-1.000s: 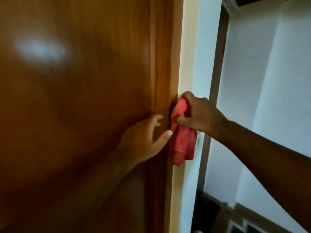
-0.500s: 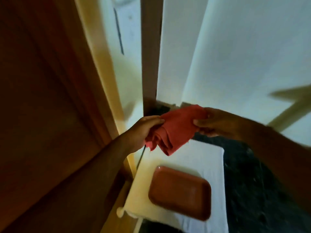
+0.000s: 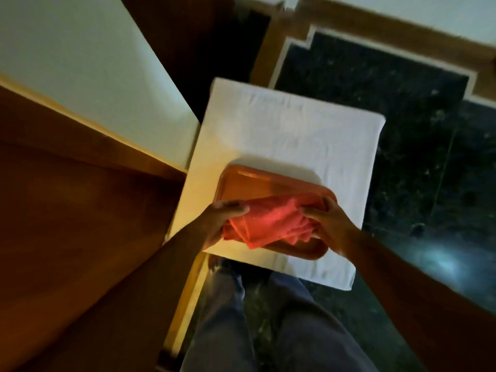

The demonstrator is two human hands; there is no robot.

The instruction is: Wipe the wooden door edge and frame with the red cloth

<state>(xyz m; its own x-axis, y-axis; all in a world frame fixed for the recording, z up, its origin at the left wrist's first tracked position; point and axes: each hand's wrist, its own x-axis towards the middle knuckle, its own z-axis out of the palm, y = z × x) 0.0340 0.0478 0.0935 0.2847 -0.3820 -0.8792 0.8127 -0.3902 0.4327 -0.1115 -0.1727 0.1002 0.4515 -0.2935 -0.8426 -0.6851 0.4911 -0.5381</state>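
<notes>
The red cloth [image 3: 271,222], loosely folded, is held between both hands just over an orange-brown tray [image 3: 257,183]. My left hand [image 3: 222,220] grips its left end and my right hand [image 3: 326,224] grips its right end. The wooden door [image 3: 67,224] fills the left side, and its pale frame edge [image 3: 88,124] runs diagonally beside it. Neither hand nor the cloth touches the door.
The tray lies on a white cloth-covered surface [image 3: 290,130] low beside the door. Dark speckled floor [image 3: 402,116] with pale and wooden borders spreads to the right. My legs in grey trousers [image 3: 268,326] stand below the tray.
The cloth left the door edge, where the right hand pressed it. Both hands took hold of it and lowered it to the tray as the view tipped down.
</notes>
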